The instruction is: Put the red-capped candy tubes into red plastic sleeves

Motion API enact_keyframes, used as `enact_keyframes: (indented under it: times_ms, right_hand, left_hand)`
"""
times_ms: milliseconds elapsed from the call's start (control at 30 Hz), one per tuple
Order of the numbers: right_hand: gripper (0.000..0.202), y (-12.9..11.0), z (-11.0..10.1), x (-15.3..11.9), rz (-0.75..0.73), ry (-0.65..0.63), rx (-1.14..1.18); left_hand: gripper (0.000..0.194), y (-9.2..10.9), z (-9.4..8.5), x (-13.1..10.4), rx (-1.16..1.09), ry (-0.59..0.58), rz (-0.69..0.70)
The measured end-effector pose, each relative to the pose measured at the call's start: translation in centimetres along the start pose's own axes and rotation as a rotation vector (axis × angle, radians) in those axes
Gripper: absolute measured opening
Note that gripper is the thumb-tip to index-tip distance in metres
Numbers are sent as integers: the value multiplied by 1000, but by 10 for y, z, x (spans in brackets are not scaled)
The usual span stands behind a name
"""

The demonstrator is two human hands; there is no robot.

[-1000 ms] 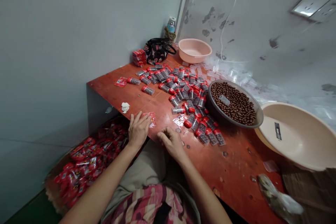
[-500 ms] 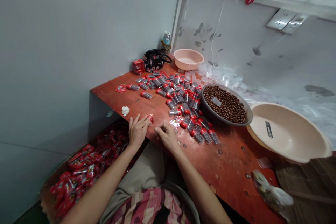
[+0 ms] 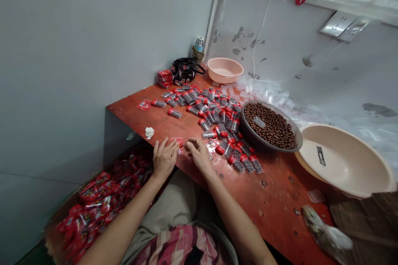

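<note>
My left hand (image 3: 164, 158) lies palm down at the table's front edge, its fingers stretched out and resting on a red printed card (image 3: 179, 144). Just right of that card, my right hand (image 3: 199, 155) is curled with thumb and forefinger close together. Whatever it may pinch is too small to make out. Partly behind the right hand lies a shiny printed piece (image 3: 212, 146). Beyond the hands spreads a pile of small clear bottles (image 3: 214, 116) with red caps, filled with dark brown balls.
A grey basin (image 3: 270, 126) of brown balls holds a small clear container. Right of it sits a large beige basin (image 3: 345, 161), and a pink basin (image 3: 225, 70) stands at the back. Red packets fill a box (image 3: 93, 203) below left. A crumpled white tissue (image 3: 149, 133) lies near the edge.
My right hand has shifted slightly up and its fingers have turned a little. The left hand stays on the red card, more of which now shows between the hands. The view has tilted slightly.
</note>
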State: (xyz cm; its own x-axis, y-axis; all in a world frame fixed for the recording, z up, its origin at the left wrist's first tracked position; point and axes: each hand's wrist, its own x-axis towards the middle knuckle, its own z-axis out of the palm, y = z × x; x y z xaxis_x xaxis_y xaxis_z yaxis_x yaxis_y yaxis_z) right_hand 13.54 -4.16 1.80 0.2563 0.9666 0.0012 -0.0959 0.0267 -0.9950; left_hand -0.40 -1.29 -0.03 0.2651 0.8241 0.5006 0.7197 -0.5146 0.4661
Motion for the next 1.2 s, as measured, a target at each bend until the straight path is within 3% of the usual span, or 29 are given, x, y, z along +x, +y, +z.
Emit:
enact_keyframes:
  times_ms: [500, 667, 800, 867, 933, 1033, 1133, 1200]
  right_hand:
    - [18, -4, 2, -5, -30, 7, -60]
    - [20, -1, 6, -5, -19, 5, -43]
    - [27, -3, 14, 1, 23, 8, 147]
    - [28, -7, 15, 4, 31, 24, 224]
    - [28, -11, 15, 6, 46, 39, 262]
    - [31, -15, 11, 6, 93, -47, 259]
    - [29, -19, 5, 6, 111, -160, 141]
    - [22, -24, -3, 8, 82, -136, -96]
  left_hand:
    - [27, -9, -2, 0, 75, 14, 76]
    - [24, -8, 3, -1, -53, 122, 33]
    - [22, 3, -7, 0, -239, 132, 22]
    - [27, 10, -16, 1, -373, 111, -64]
    - [40, 15, -25, 3, -563, 67, -283]
    - [41, 17, -35, 6, -899, -148, -630]
    - [29, 19, -37, 8, -1090, -368, -758]
    - [24, 23, -36, 8, -1131, -385, -806]
